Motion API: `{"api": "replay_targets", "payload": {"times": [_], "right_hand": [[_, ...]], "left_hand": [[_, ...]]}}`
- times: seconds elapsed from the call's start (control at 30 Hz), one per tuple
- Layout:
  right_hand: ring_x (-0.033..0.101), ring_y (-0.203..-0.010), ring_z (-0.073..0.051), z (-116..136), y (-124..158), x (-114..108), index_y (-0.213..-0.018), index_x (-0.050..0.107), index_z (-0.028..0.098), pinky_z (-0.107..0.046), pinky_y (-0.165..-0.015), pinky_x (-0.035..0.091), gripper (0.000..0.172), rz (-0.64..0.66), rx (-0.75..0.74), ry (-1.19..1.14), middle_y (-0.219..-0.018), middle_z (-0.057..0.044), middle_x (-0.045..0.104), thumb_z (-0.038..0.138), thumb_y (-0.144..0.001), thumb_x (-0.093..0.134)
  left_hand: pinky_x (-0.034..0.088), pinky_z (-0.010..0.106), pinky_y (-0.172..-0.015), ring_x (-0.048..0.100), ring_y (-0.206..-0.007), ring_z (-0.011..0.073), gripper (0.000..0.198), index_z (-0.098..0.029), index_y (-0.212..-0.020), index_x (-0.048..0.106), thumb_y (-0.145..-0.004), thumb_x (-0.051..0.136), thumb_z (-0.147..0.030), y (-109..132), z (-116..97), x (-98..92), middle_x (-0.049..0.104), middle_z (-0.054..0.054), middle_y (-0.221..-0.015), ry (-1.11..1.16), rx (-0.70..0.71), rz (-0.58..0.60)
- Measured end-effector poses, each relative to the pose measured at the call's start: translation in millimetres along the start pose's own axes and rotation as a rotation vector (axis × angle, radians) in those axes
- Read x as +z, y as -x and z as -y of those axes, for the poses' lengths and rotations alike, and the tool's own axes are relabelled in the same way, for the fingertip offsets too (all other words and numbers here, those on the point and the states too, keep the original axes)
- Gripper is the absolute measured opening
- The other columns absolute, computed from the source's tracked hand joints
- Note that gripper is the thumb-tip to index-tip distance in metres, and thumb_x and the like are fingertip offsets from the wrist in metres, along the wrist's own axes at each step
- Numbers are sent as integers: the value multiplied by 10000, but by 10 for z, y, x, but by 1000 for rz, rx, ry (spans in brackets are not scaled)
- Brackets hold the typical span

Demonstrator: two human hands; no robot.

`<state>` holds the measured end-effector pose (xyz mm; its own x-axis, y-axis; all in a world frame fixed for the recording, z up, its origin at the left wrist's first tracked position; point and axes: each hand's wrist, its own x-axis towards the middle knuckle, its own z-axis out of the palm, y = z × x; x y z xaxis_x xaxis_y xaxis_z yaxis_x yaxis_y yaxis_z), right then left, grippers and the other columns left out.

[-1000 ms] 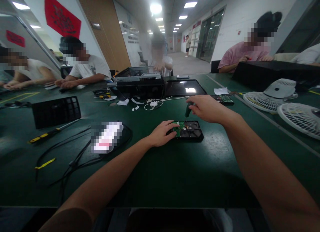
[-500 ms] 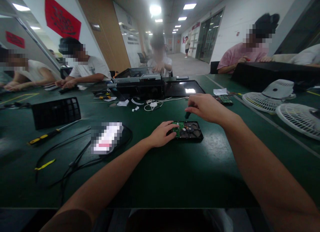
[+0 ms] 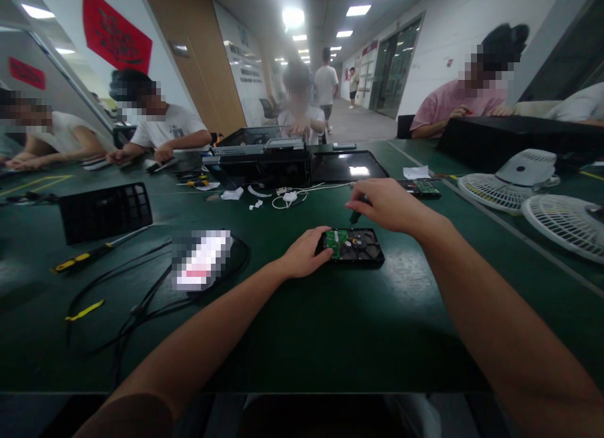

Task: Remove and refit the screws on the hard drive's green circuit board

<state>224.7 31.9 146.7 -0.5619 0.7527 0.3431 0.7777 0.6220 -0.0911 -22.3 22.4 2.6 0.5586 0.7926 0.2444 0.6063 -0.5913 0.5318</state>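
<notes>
A black hard drive point(image 3: 361, 254) with a green circuit board on its left part lies flat on the dark green table. My left hand point(image 3: 306, 252) grips the drive's left end, thumb at the near side and fingers at the far side. Above the drive's far edge, my right hand point(image 3: 382, 202) is closed around the dark handle of a screwdriver point(image 3: 355, 217), which points down. Its thin tip is too small to make out clearly, so I cannot tell whether it touches the drive.
An opened computer case point(image 3: 264, 167) and a dark flat panel point(image 3: 349, 166) lie ahead. Left are a yellow-black screwdriver point(image 3: 82, 259), black cables point(image 3: 136, 312) and a blurred-out phone-like item point(image 3: 202, 262). White fan parts point(image 3: 495, 183) lie right. Several people sit around the table.
My left fingers have drawn back off the circuit board to the drive's left end. My right hand has barely shifted. A person now stands in the corridor, and a seated person at left has moved a hand.
</notes>
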Motion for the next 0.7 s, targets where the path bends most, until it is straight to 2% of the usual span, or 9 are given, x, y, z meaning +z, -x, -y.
{"api": "replay_targets", "payload": {"times": [0.13, 0.27, 0.4, 0.57, 0.7], "right_hand": [[660, -802, -239, 17, 18, -33, -1012, 724, 168, -390, -776, 473, 213, 12, 13, 2, -940, -109, 741, 307, -944, 577], [662, -776, -241, 18, 34, -59, -1089, 743, 133, -392, -787, 486, 296, 27, -2, 27, -913, -113, 747, 190, -863, 560], [678, -802, -243, 14, 44, -78, -1138, 734, 116, -393, -807, 497, 329, 32, -12, 28, -964, -124, 759, 181, -879, 543], [689, -776, -236, 15, 59, -96, -1170, 723, 137, -389, -777, 496, 306, 46, 36, 2, -923, -109, 765, 255, -935, 565], [702, -806, -241, 1, 55, -85, -1141, 735, 148, -391, -785, 498, 282, 47, 35, -15, -915, -108, 766, 294, -960, 577]], "left_hand": [[436, 494, -1184, 533, -1377, 308, 541, -212, -1510, 445, -1017, 551, -406, -9, 10, 13, 570, 125, -1483, 8, -18, -2], [427, 499, -1194, 516, -1410, 304, 467, -232, -1469, 480, -1045, 510, -428, -5, 22, 15, 555, 114, -1512, 17, -45, 5], [455, 489, -1165, 541, -1382, 289, 379, -247, -1401, 518, -1056, 502, -400, 5, 4, 7, 560, 99, -1503, 34, -61, -7], [495, 452, -1100, 583, -1287, 269, 281, -227, -1301, 578, -1029, 528, -273, -11, 22, 30, 633, 89, -1363, 8, -125, -147], [525, 417, -1020, 616, -1186, 256, 195, -225, -1194, 634, -1026, 538, -247, -33, 65, 39, 678, 73, -1236, -10, -171, -227]]}}
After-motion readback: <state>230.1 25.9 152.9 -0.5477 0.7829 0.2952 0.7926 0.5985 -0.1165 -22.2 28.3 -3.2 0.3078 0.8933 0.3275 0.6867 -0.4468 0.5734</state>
